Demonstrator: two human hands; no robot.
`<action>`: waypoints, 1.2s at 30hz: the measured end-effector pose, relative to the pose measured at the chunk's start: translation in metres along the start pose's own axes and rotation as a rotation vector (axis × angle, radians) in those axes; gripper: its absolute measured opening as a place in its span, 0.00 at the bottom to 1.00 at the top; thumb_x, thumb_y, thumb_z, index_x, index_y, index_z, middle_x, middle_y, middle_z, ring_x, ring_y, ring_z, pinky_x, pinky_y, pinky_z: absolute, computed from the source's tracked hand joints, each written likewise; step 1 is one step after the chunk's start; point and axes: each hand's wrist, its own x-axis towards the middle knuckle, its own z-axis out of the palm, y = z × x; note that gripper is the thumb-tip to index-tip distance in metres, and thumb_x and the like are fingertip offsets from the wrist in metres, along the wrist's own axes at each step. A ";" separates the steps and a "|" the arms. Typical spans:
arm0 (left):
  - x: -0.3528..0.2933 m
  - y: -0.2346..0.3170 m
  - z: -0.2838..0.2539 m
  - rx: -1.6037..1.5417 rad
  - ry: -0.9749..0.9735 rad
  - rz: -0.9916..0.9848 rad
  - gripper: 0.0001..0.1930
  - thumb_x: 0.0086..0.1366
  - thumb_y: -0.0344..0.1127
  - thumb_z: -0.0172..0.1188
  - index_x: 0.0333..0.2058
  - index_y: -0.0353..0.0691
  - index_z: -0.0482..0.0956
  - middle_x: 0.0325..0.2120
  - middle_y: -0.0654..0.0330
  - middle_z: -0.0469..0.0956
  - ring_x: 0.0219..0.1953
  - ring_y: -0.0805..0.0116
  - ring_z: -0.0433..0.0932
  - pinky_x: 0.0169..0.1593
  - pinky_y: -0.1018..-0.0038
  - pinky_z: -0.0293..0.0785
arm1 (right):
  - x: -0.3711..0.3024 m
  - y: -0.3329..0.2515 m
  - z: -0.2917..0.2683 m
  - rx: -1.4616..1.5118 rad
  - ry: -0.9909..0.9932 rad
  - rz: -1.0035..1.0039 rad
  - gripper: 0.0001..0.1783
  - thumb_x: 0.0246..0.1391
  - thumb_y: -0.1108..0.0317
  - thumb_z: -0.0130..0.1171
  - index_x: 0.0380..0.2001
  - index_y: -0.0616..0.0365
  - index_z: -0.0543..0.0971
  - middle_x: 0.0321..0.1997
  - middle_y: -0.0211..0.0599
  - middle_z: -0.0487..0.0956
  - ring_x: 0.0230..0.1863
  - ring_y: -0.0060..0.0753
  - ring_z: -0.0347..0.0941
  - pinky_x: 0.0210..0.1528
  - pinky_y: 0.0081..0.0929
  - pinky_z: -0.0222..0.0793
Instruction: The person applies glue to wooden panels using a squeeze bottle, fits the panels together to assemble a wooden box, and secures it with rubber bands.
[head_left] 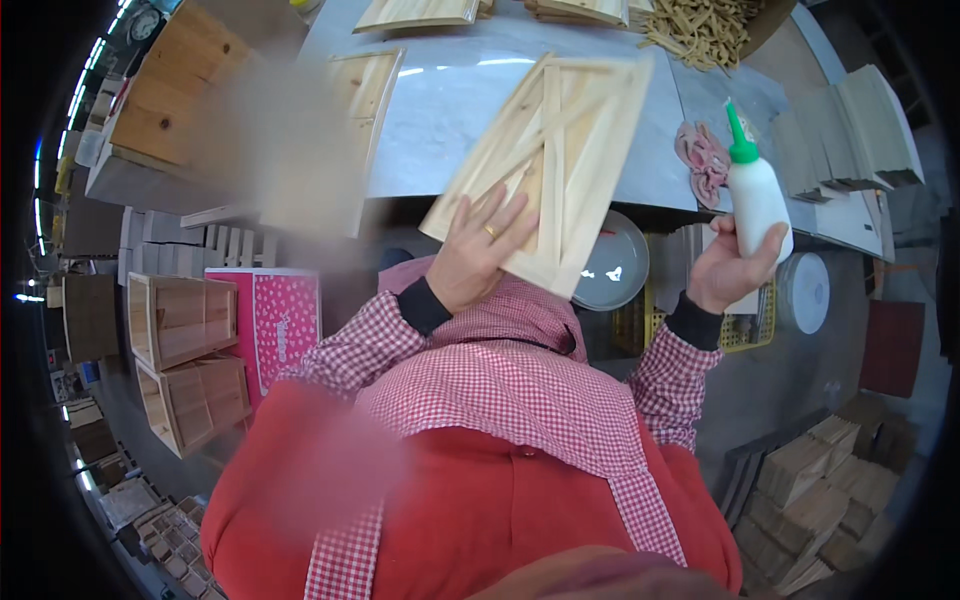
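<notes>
Panel of pale wood [550,165] with raised strips juts past the near edge of the white table [430,130]. Our left hand [478,250] lies over its near left part, fingers on the face; the thumb is hidden, so we cannot tell whether it clamps the wood. With our right hand [735,268] we hold a white bottle [760,208], fingers and thumb closed around its lower end, green nozzle [740,140] pointing away from us. Near the bottle lies a pink cloth [703,160].
</notes>
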 end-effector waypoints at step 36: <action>-0.028 -0.034 0.044 -2.353 0.143 -0.925 0.28 0.69 0.38 0.52 0.62 0.34 0.52 0.58 0.46 0.64 0.59 0.55 0.67 0.61 0.55 0.67 | 0.104 0.153 0.076 -0.817 -0.710 -0.423 0.26 0.46 0.55 0.68 0.43 0.60 0.73 0.32 0.48 0.80 0.32 0.43 0.79 0.36 0.33 0.74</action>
